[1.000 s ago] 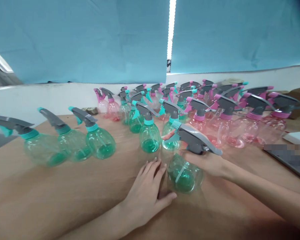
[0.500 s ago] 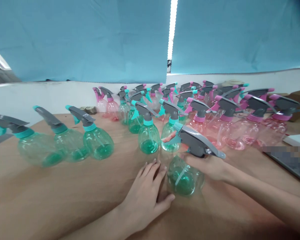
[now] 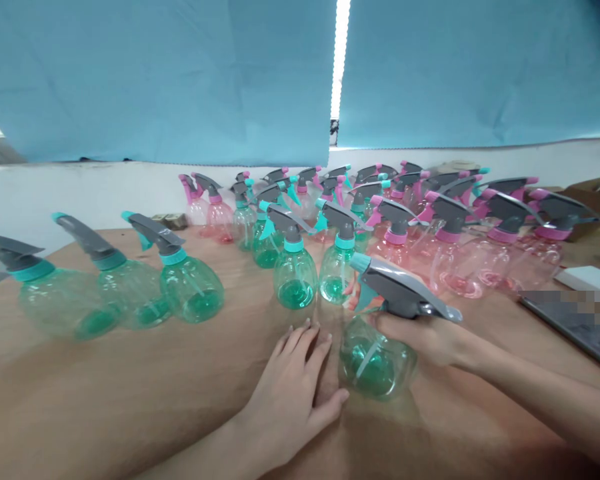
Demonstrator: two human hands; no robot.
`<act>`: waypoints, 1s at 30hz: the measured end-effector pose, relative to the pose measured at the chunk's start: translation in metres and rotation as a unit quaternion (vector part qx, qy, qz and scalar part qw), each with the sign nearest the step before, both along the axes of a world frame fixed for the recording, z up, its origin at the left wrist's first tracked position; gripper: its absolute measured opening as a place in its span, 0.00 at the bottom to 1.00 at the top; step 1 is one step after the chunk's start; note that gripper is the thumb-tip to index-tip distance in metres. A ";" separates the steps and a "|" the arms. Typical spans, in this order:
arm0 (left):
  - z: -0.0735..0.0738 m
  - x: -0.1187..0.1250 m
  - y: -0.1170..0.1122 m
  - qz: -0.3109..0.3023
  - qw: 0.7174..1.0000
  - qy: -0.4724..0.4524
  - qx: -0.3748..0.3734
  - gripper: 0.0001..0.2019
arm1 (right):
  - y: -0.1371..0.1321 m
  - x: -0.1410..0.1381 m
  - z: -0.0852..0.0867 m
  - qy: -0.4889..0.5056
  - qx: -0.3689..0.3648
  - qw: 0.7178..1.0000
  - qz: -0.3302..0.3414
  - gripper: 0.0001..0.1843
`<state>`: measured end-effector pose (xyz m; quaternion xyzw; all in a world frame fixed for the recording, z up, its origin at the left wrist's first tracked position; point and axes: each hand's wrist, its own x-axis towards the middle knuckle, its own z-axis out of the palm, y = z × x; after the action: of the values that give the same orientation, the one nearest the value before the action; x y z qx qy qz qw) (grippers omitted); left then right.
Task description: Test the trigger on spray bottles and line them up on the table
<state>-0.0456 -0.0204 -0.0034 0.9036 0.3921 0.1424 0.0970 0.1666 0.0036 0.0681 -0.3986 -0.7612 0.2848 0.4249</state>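
Observation:
My right hand (image 3: 420, 333) is wrapped round the neck of a clear green spray bottle (image 3: 377, 363), just under its grey trigger head (image 3: 400, 293), and the bottle stands on the brown table (image 3: 130, 400). Its teal nozzle points left. My left hand (image 3: 293, 393) lies flat on the table with fingers stretched out, its thumb close to the bottle's base. Two more green bottles (image 3: 295, 277) stand right behind my hands.
Three green bottles (image 3: 190, 283) stand in a row at the left. Many pink bottles (image 3: 445, 260) and green ones crowd the back and right. A flat dark device (image 3: 575, 320) and a white box (image 3: 587, 277) lie at the right. Blue sheeting hangs behind.
The held green bottle has shifted slightly right and toward me with my right hand. My left hand has stayed flat in place. The view has drifted a little.

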 end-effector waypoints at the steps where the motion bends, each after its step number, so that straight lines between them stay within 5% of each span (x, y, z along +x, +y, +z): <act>1: 0.001 0.000 0.000 0.000 1.000 0.001 0.001 0.28 | 0.000 0.001 -0.001 0.009 -0.009 1.000 0.008 0.09; 12: 0.004 0.001 0.000 0.001 1.000 0.009 0.003 0.27 | 0.012 -0.009 -0.014 0.145 -0.023 0.987 0.070 0.25; 30: 0.007 0.000 0.001 -0.004 0.999 0.037 0.012 0.25 | 0.010 -0.009 -0.010 0.101 -0.005 0.992 0.076 0.28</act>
<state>-0.0454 -0.0194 0.0034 0.9109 0.3900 0.1136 0.0719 0.1575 0.0137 0.0577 -0.3112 -0.7407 0.3591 0.4750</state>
